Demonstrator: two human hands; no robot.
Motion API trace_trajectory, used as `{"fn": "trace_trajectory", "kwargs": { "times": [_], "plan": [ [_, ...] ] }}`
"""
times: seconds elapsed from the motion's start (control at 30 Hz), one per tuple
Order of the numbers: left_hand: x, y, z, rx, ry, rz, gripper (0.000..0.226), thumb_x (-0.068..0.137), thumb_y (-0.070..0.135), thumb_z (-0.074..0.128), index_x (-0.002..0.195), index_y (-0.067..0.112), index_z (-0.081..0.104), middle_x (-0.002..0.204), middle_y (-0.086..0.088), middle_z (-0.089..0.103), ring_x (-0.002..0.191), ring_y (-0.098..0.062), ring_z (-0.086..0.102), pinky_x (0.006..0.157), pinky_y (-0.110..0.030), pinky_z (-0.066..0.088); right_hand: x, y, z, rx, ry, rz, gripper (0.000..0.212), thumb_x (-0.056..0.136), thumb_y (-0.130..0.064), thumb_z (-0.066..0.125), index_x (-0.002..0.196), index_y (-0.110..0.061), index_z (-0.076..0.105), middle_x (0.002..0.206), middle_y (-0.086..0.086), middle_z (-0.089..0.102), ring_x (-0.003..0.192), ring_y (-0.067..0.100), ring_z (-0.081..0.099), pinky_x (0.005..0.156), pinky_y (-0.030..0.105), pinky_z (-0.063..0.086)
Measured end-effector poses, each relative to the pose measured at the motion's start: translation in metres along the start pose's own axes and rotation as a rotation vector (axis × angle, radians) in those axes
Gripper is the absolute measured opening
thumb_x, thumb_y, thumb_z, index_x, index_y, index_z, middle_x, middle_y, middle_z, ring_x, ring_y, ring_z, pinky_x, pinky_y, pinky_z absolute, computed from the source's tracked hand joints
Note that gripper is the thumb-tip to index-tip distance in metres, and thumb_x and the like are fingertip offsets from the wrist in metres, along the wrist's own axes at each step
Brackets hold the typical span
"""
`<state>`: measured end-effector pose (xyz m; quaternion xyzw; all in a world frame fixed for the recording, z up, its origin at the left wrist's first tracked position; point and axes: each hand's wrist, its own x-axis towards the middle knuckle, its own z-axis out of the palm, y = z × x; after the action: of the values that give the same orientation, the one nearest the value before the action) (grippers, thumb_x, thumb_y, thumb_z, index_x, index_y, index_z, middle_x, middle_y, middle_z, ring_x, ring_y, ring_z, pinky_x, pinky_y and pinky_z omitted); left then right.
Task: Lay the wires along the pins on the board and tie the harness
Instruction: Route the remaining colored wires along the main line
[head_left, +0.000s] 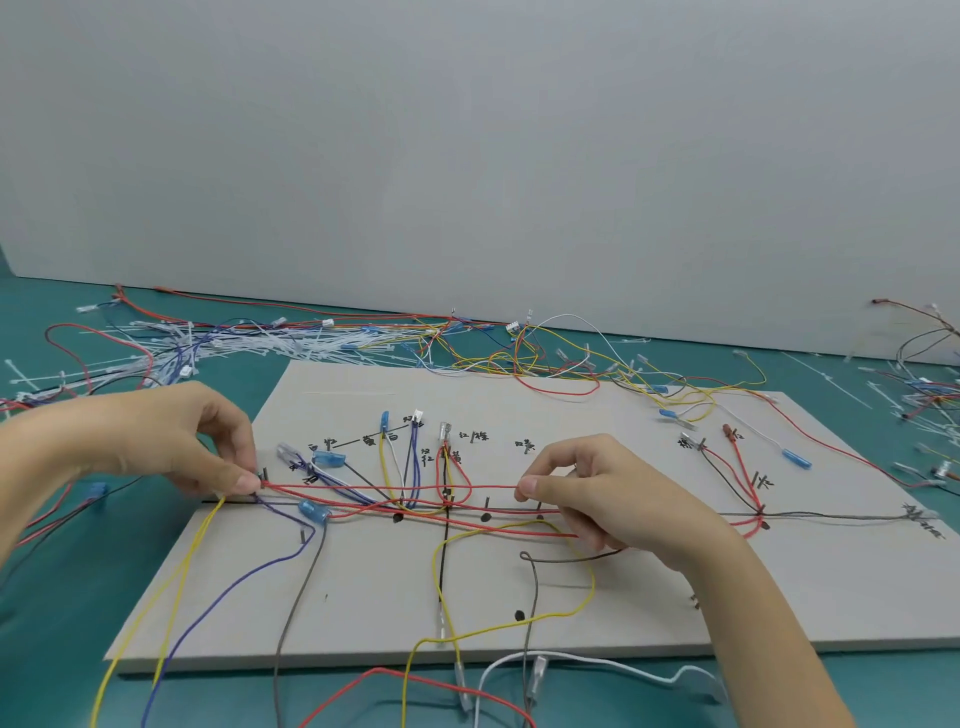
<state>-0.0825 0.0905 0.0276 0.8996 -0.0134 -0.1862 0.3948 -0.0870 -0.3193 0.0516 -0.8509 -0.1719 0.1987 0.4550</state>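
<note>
A grey board (597, 603) with short dark pins and handwritten labels lies on the green table. Red, yellow, blue, white and grey wires run along its drawn centre line. My left hand (182, 441) pinches a red wire (389, 487) at the board's left end, beside a pin (266, 474). My right hand (613, 499) pinches the same red wire near the middle, so it is stretched taut between both hands. Yellow (171, 587), blue (218, 597) and grey (296, 608) wires hang off the front edge.
A pile of white cable ties (249, 340) lies behind the board at the left. Loose coloured wires (545, 358) are heaped along the back wall and at the far right (924, 384). A white wire (597, 662) lies on the table in front of the board.
</note>
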Motion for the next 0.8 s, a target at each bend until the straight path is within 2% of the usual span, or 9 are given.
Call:
{"fn": "trace_trajectory", "kwargs": {
  "times": [0.17,0.23,0.3,0.4,0.47,0.53,0.63,0.73,0.8],
  "plan": [
    [-0.003,0.005,0.001,-0.017,-0.035,-0.028,0.059,0.038,0.05,0.096,0.076,0.01,0.077,0.071,-0.016,0.071,0.062,-0.024,0.068,0.059,-0.031,0.057,-0.006,0.001,-0.012,0.058,-0.05,0.005,0.014,0.09,-0.025,0.066,0.088,-0.011,0.068,0.046,0.002,0.049,0.03,0.011,0.029,0.033,0.016,0.024],
    [-0.006,0.009,0.002,0.015,-0.033,-0.035,0.06,0.037,0.057,0.093,0.076,0.014,0.078,0.072,-0.012,0.073,0.062,-0.017,0.069,0.058,-0.026,0.055,-0.009,0.001,-0.019,0.123,-0.065,-0.034,0.015,0.083,-0.025,0.073,0.083,-0.011,0.07,0.044,0.001,0.044,0.033,0.013,0.036,0.036,0.018,0.031],
    [-0.009,0.013,0.002,0.06,-0.014,-0.035,0.06,0.037,0.066,0.089,0.076,0.02,0.079,0.069,-0.005,0.073,0.059,-0.006,0.065,0.053,-0.022,0.051,-0.012,0.0,-0.024,0.198,-0.077,-0.1,0.014,0.077,-0.025,0.077,0.078,-0.012,0.071,0.043,-0.002,0.042,0.038,0.015,0.046,0.043,0.017,0.036],
    [-0.011,0.02,0.006,0.084,-0.003,-0.052,0.051,0.044,0.061,0.085,0.072,0.02,0.078,0.068,-0.005,0.073,0.059,-0.006,0.065,0.051,-0.023,0.051,-0.015,-0.002,-0.025,0.333,-0.111,-0.187,0.011,0.077,-0.021,0.069,0.076,-0.01,0.071,0.06,0.007,0.06,0.049,0.018,0.06,0.06,0.016,0.047],
    [-0.011,0.025,0.012,0.116,0.011,-0.056,0.046,0.048,0.057,0.082,0.065,0.016,0.074,0.067,-0.008,0.072,0.058,-0.01,0.065,0.051,-0.023,0.051,-0.016,-0.001,-0.027,0.469,-0.11,-0.2,0.011,0.077,-0.019,0.068,0.077,-0.01,0.073,0.05,0.014,0.044,0.043,0.018,0.056,0.066,0.027,0.054],
    [-0.012,0.03,0.018,0.146,0.032,-0.062,0.049,0.048,0.059,0.084,0.06,0.013,0.07,0.064,-0.008,0.071,0.055,-0.012,0.064,0.05,-0.023,0.05,-0.016,-0.001,-0.029,0.601,-0.104,-0.198,0.015,0.078,-0.021,0.067,0.083,-0.01,0.075,0.04,0.001,0.028,0.033,0.011,0.043,0.05,0.026,0.051],
    [-0.015,0.04,0.025,0.217,0.069,-0.071,0.06,0.039,0.07,0.085,0.054,0.017,0.062,0.058,-0.005,0.068,0.046,-0.011,0.055,0.048,-0.022,0.046,-0.016,-0.002,-0.03,0.777,-0.157,-0.216,0.025,0.077,-0.026,0.074,0.095,-0.009,0.076,0.044,-0.009,0.033,0.024,0.0,0.026,0.031,0.015,0.034],
    [-0.017,0.047,0.033,0.348,0.115,-0.071,0.066,0.032,0.084,0.075,0.053,0.024,0.056,0.055,0.003,0.067,0.045,-0.008,0.05,0.051,-0.025,0.042,-0.017,-0.001,-0.033,0.952,-0.197,-0.209,0.043,0.065,-0.029,0.086,0.099,-0.005,0.075,0.046,-0.009,0.037,0.024,0.002,0.015,0.024,0.012,0.027],
    [-0.016,0.048,0.035,0.405,0.159,-0.061,0.067,0.031,0.088,0.069,0.053,0.026,0.055,0.053,0.006,0.066,0.046,-0.006,0.049,0.053,-0.026,0.04,-0.017,-0.001,-0.034,1.006,-0.167,-0.164,0.043,0.063,-0.025,0.086,0.099,-0.004,0.074,0.042,-0.009,0.034,0.025,0.006,0.012,0.024,0.013,0.025]
  ]
}}
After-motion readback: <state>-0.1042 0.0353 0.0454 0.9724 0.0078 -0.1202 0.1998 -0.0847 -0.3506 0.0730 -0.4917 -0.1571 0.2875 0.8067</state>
